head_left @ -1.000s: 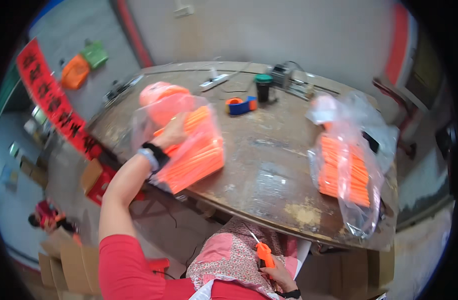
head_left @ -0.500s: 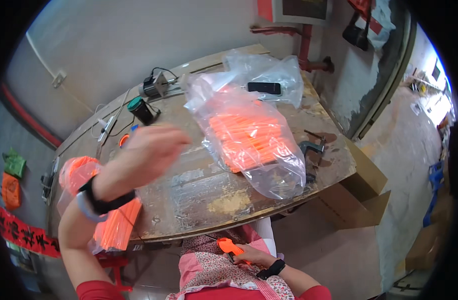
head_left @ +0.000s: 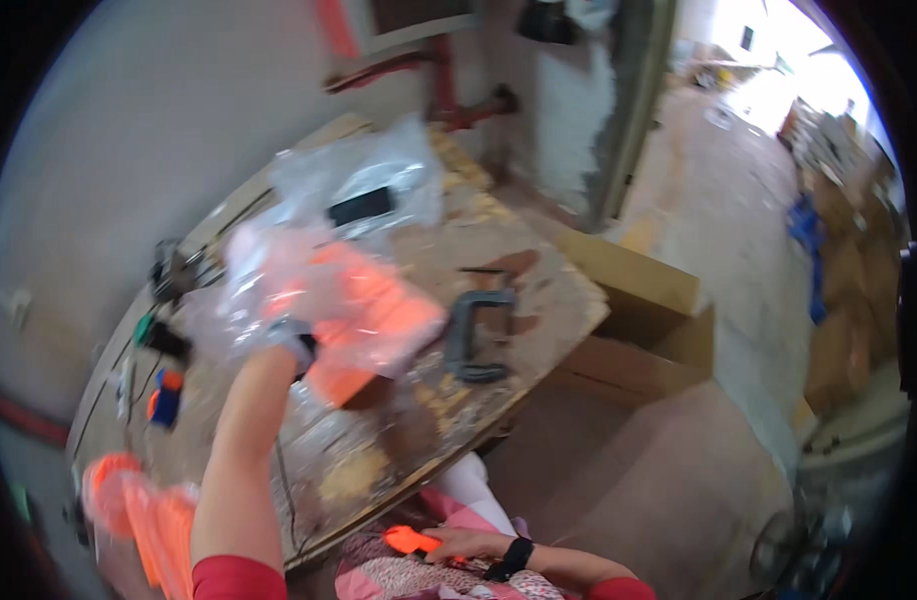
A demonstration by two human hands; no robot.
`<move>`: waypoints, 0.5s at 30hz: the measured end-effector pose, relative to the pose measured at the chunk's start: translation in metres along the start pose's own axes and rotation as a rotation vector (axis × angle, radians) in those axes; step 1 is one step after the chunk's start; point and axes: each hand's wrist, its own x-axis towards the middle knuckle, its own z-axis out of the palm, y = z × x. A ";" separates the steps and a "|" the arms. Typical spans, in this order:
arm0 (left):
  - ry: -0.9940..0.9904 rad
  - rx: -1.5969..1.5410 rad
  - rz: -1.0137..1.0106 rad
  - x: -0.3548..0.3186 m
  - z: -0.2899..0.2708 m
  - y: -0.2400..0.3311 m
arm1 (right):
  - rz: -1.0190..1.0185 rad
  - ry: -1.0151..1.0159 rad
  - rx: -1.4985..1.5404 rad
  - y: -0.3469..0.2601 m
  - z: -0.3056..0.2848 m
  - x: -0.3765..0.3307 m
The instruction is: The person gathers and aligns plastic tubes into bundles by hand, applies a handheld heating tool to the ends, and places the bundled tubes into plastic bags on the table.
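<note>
My left forearm (head_left: 247, 450) reaches across the table to a clear plastic bag (head_left: 269, 285) of orange strips (head_left: 379, 305). The left hand is blurred and mostly hidden by the plastic, so I cannot tell what its fingers do. The strips' near end looks tilted, with a dark gap below it. Low at my lap, my right hand (head_left: 466, 545) is closed around an orange utility knife (head_left: 411, 540). A second plastic-wrapped bundle of orange strips (head_left: 159, 525) lies at the table's left, beside my left forearm.
A C-clamp (head_left: 467, 335) sits at the table's right edge. Behind the bag, a black phone (head_left: 362, 206) rests on clear plastic. A blue-and-orange tape roll (head_left: 165, 398) and a green-topped black cylinder (head_left: 161, 337) stand left. An open cardboard box (head_left: 629, 370) is right of the table.
My view has turned right. My left hand has gone from above the table's left half to the bag, whose plastic is now bunched up. My right hand still holds the knife.
</note>
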 end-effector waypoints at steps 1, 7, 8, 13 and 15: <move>0.006 0.013 -0.017 0.003 0.000 -0.005 | -0.018 0.004 -0.084 -0.002 0.000 0.002; 0.053 -0.080 -0.024 0.026 -0.004 0.003 | -0.123 0.017 -0.227 -0.002 -0.006 0.008; 0.063 -0.117 -0.017 0.029 -0.009 0.009 | -0.142 -0.001 -0.245 -0.001 -0.007 0.009; 0.112 -0.460 -0.032 0.031 -0.038 0.015 | -0.133 -0.042 -0.210 -0.025 -0.003 -0.007; 0.104 -0.664 -0.033 0.035 -0.045 0.024 | -0.081 -0.047 -0.093 -0.034 -0.003 -0.017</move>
